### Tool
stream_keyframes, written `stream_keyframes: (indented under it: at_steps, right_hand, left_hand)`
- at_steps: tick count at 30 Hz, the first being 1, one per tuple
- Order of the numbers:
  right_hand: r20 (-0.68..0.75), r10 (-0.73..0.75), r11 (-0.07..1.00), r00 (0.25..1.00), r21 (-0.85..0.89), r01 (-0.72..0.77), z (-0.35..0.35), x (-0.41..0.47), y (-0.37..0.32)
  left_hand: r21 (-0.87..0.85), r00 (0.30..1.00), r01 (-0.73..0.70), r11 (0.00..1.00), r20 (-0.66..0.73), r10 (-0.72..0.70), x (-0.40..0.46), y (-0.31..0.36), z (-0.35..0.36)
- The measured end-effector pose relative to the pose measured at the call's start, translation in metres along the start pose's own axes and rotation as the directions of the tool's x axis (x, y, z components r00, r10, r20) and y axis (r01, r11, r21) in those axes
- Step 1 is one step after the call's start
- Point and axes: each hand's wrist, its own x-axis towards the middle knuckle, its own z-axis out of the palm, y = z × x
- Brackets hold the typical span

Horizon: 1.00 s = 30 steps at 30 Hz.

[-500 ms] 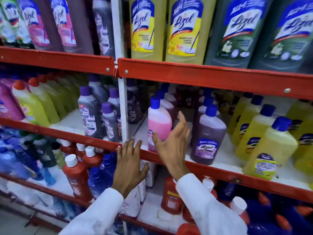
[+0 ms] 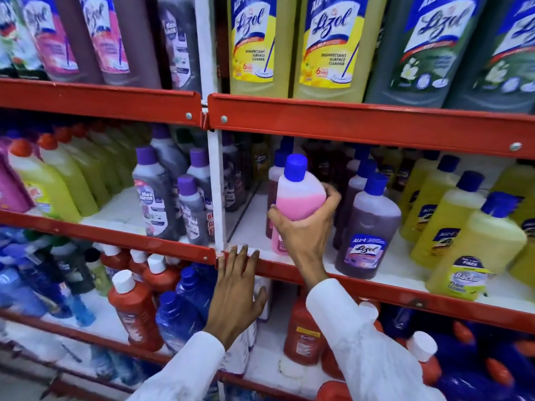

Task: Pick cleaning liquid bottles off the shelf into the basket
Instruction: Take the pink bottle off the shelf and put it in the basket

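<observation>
My right hand [image 2: 304, 230] is wrapped around a pink bottle with a blue cap [image 2: 299, 195], which stands tilted at the front of the middle shelf [image 2: 376, 287]. Fingers curl behind the bottle, the thumb lies on its left side. My left hand [image 2: 236, 293] rests flat with fingers apart on the red shelf edge beside the white upright, holding nothing. A purple Lizol bottle [image 2: 367, 227] stands just right of the pink one. No basket is in view.
Yellow blue-capped bottles [image 2: 469, 244] fill the middle shelf to the right, grey purple-capped bottles [image 2: 156, 198] to the left of the white upright [image 2: 215, 183]. Large Lizol bottles [image 2: 327, 44] stand on the top shelf. Red white-capped bottles [image 2: 133, 308] and blue bottles crowd the lower shelf.
My right hand has closed around the pink bottle and tilted it; before, it was open beside it. The left hand stays on the shelf edge.
</observation>
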Motion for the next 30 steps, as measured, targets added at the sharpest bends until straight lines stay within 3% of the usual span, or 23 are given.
stream_keyframes:
  at_steps: [2,4,6,8,11,13,15,17,19,21,24,27,30]
  right_hand:
    - [0.076,-0.045,0.985,0.996,0.172,0.031,-0.019,0.01,-0.017]
    - [0.213,-0.047,0.901,0.976,0.43,-0.05,-0.038,0.021,-0.028]
    - [0.444,-0.034,0.653,0.895,0.688,-0.317,-0.055,0.028,-0.04]
    - [0.643,-0.155,0.398,0.75,0.735,-0.549,-0.068,0.031,-0.053]
    - [0.709,-0.33,0.288,0.624,0.705,-0.648,-0.082,0.039,-0.071]
    - [0.742,-0.323,0.327,0.587,0.669,-0.667,-0.089,0.043,-0.077]
    - [0.737,-0.271,0.408,0.619,0.67,-0.62,-0.1,0.041,-0.076]
    - [0.652,-0.15,0.521,0.743,0.691,-0.501,-0.108,0.032,-0.074]
    - [0.409,0.015,0.728,0.913,0.621,-0.29,-0.114,0.02,-0.076]
    - [0.144,0.014,0.898,0.989,0.434,-0.076,-0.115,0.009,-0.081]
    - [0.053,-0.065,0.957,0.996,0.288,0.048,-0.123,0.0,-0.079]
    - [0.094,-0.038,0.971,0.995,0.238,0.015,-0.142,-0.01,-0.072]
    - [0.156,-0.003,0.989,0.988,0.146,-0.02,-0.167,-0.024,-0.059]
  left_hand:
    - [-0.032,0.999,-0.049,0.998,-0.004,0.049,0.002,0.005,0.005]
    - [-0.064,0.996,-0.089,0.994,-0.006,0.089,0.005,0.013,0.007]
    - [-0.086,0.992,-0.122,0.989,-0.024,0.121,0.009,0.021,0.008]
    - [-0.092,0.99,-0.143,0.985,-0.033,0.14,0.01,0.025,0.011]
    - [-0.074,0.99,-0.141,0.987,-0.012,0.14,0.013,0.026,0.015]
    - [-0.058,0.991,-0.131,0.99,0.02,0.132,0.014,0.022,0.018]
    - [-0.044,0.992,-0.119,0.992,0.032,0.121,0.014,0.021,0.02]
    - [-0.043,0.993,-0.113,0.993,0.019,0.114,0.013,0.02,0.021]
    - [-0.023,0.994,-0.111,0.994,0.013,0.111,0.013,0.022,0.02]
    - [-0.001,0.994,-0.104,0.995,0.015,0.104,0.013,0.024,0.018]
    - [-0.02,0.997,-0.041,0.999,0.057,0.042,0.011,0.031,0.008]
    - [-0.081,0.994,0.0,0.997,0.109,0.009,0.003,0.049,-0.009]
    - [-0.265,0.992,-0.022,0.964,0.115,0.054,-0.009,0.074,-0.024]
